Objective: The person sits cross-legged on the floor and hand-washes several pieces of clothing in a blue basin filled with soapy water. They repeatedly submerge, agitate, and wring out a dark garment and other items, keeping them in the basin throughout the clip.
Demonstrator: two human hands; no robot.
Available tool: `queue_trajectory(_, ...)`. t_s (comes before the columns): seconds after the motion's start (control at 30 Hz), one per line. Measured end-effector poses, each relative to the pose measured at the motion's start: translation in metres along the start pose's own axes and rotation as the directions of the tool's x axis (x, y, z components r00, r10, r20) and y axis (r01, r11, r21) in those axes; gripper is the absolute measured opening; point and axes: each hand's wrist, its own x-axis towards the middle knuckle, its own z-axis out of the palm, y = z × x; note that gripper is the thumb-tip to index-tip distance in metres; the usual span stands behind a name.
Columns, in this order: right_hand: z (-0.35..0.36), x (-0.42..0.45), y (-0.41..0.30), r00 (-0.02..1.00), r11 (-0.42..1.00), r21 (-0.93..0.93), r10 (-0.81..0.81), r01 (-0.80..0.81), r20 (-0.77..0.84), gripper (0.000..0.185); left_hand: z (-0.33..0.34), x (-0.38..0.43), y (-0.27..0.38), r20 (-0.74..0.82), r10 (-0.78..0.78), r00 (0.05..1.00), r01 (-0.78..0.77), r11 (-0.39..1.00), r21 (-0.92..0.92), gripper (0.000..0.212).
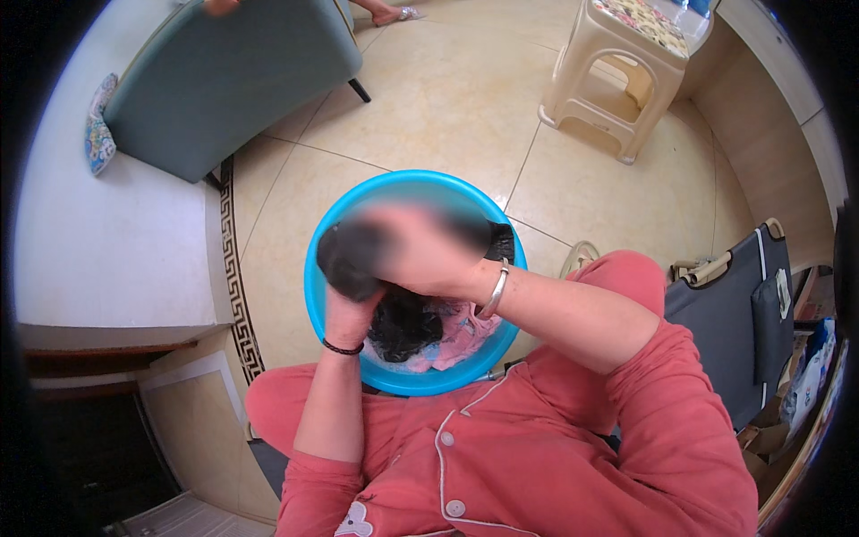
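Between my knees stands a round blue plastic basin (322, 362) with wet clothes in it. My left hand (352, 309) is over the basin's left part, wrapped by black wet cloth (342, 268) that hides most of its fingers. My right hand (423, 255) lies over the same black cloth, above the middle of the basin; a blurred patch covers its fingers, so its grip does not show. Below both hands, more black fabric (405, 325) lies on a pink garment (470, 335) in the basin. A silver bangle circles my right wrist, a dark braided band my left.
A beige plastic stool (621, 74) with a patterned top stands at the upper right. A grey-green sofa (235, 80) is at the upper left, with a person's foot (389, 15) beside it. A folded dark fabric chair (725, 329) stands at my right.
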Motion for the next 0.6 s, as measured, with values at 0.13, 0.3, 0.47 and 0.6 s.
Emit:
queue_trajectory(0.13,-0.010,0.006,-0.014,0.996,0.991,0.109,-0.078,0.082,-0.041,0.046,0.003,0.000,0.040,-0.075,0.038,0.996,-0.071,0.853,-0.517,0.045)
queue_trajectory(0.3,-0.017,-0.001,-0.037,0.995,0.912,0.409,0.016,0.025,-0.096,0.062,0.017,0.011,0.109,-0.095,0.196,0.976,-0.218,0.856,-0.469,0.043)
queue_trajectory(0.47,-0.009,-0.003,-0.031,0.998,0.943,0.329,-0.055,0.040,0.036,0.095,0.021,0.018,0.159,0.011,0.354,0.935,-0.305,0.820,-0.485,0.052)
queue_trajectory(0.6,-0.008,0.003,-0.037,0.997,0.970,0.240,-0.055,0.043,0.045,0.101,0.029,0.025,0.193,0.026,0.435,0.900,-0.373,0.800,-0.469,0.055)
